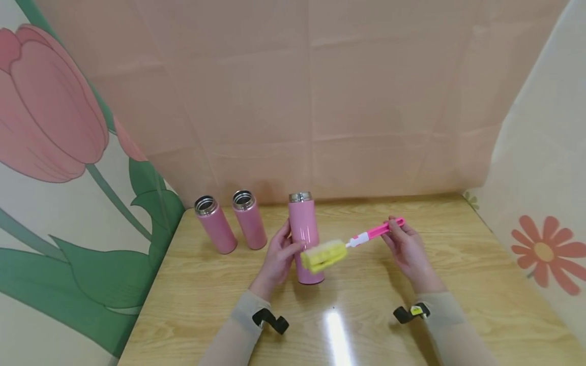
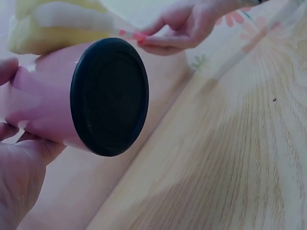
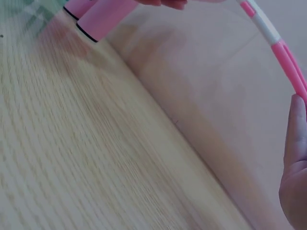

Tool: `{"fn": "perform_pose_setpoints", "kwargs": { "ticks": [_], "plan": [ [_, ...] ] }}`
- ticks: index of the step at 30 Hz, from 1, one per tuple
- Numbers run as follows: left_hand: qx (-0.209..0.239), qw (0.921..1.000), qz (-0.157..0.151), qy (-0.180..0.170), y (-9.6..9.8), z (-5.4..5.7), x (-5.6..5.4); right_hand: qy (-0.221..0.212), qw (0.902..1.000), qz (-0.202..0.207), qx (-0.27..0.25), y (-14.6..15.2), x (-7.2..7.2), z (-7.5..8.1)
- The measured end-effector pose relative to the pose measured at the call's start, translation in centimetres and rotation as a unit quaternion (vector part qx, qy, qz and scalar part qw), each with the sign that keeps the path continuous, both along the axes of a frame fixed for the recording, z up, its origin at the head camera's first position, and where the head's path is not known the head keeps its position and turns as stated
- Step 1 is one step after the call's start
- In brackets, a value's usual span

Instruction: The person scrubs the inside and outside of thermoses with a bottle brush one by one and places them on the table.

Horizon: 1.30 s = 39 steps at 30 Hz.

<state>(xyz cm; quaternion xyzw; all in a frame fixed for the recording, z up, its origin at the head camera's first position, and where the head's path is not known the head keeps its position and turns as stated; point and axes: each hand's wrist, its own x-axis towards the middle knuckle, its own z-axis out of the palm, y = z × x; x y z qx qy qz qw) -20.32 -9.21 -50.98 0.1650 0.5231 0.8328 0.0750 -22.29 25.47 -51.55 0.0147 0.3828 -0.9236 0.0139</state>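
Observation:
My left hand [image 1: 277, 254] grips a pink thermos bottle [image 1: 302, 218] with a bare steel neck, thumb across its front. Its black base [image 2: 111, 98] faces the left wrist camera, raised off the table. My right hand [image 1: 408, 250] pinches the far end of a bottle brush by its pink and white handle [image 1: 377, 231]. The brush's yellow sponge head [image 1: 325, 255] lies in front of the bottle's lower body, outside it; whether they touch I cannot tell. In the right wrist view the thumb [image 3: 296, 134] presses along the pink handle [image 3: 288, 62].
Two more pink bottles, one at the far left [image 1: 217, 229] and one beside it [image 1: 251, 223], stand uncapped on the wooden table [image 1: 192, 315]. A pinkish cloth backdrop [image 1: 274, 101] hangs behind the table's back edge. Flower-printed walls flank both sides.

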Motion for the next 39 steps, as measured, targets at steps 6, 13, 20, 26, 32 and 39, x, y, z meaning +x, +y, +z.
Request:
{"fn": "perform_pose_setpoints", "kwargs": {
  "ticks": [6, 13, 20, 26, 32, 39],
  "plan": [
    [-0.009, 0.9999, 0.002, 0.009, 0.4, 0.0, 0.0, 0.026, 0.9974, 0.016, 0.065, 0.1, 0.0, -0.1],
    [-0.022, 0.9998, -0.004, 0.003, 0.8, -0.2, 0.3, 0.037, 0.9936, 0.024, 0.104, -0.1, -0.1, 0.0],
    [-0.032, 0.9989, 0.01, -0.032, 1.1, -0.6, 0.4, 0.056, 0.9876, 0.016, 0.146, -0.7, -0.4, 0.3],
    [-0.05, 0.9976, 0.025, -0.041, 1.2, -0.6, 0.2, 0.06, 0.986, 0.012, 0.155, -1.0, -0.6, 0.4],
    [-0.068, 0.9958, 0.051, -0.033, 1.1, -0.7, 0.1, 0.069, 0.988, -0.004, 0.138, -1.3, -0.9, 0.6],
    [-0.043, 0.9979, 0.027, -0.041, 0.7, -0.7, 0.2, 0.066, 0.9945, -0.029, 0.076, -1.3, -1.0, 0.8]
  ]
}}
